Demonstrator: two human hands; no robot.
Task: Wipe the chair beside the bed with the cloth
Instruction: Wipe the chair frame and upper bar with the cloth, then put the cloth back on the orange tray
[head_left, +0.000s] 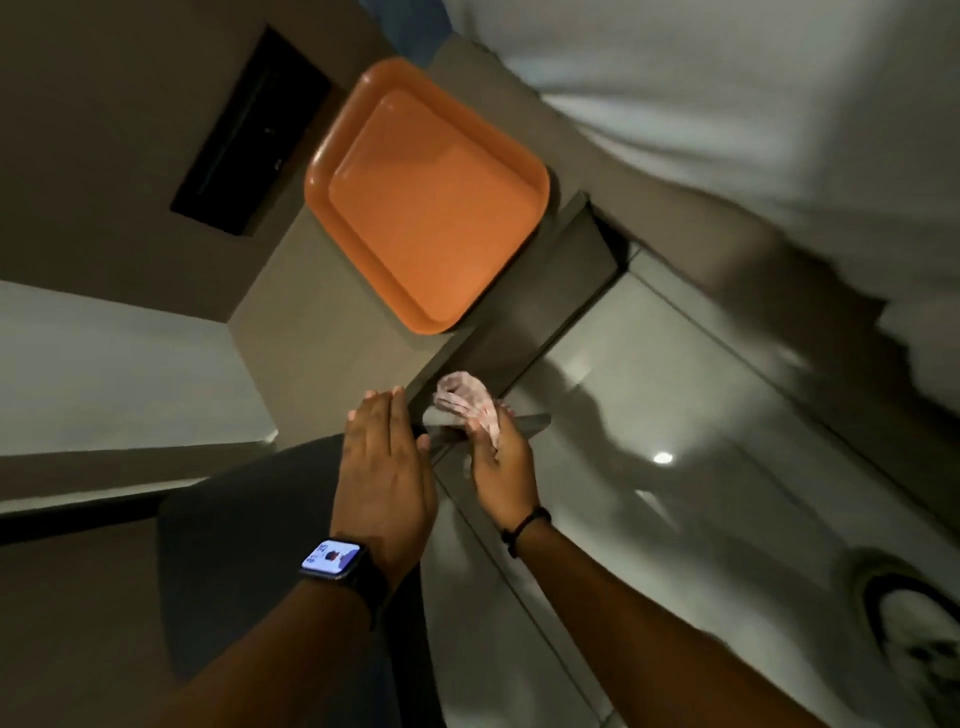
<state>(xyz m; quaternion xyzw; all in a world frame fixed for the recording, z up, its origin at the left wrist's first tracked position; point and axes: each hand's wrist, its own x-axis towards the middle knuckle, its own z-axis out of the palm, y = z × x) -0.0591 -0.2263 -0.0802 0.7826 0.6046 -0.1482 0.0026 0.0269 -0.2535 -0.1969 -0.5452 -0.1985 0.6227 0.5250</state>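
Note:
The chair (244, 561) is a dark grey shape at the lower left, blurred and seen from above. My left hand (384, 467), with a smartwatch on its wrist, lies flat on the chair's upper edge with straight fingers and holds nothing. Just to the right, my right hand (501, 457) is closed on a crumpled pink cloth (465, 402). The cloth is pressed against a narrow grey edge of the chair. The bed (727, 119), covered in a white sheet, fills the upper right.
An orange tray (431, 202) lies on a brown bedside surface (311, 332) just beyond my hands. A dark recess (249, 135) sits in the wall at the upper left. Glossy floor tiles (675, 467) spread to the right, with a shoe (909, 639) at the lower right.

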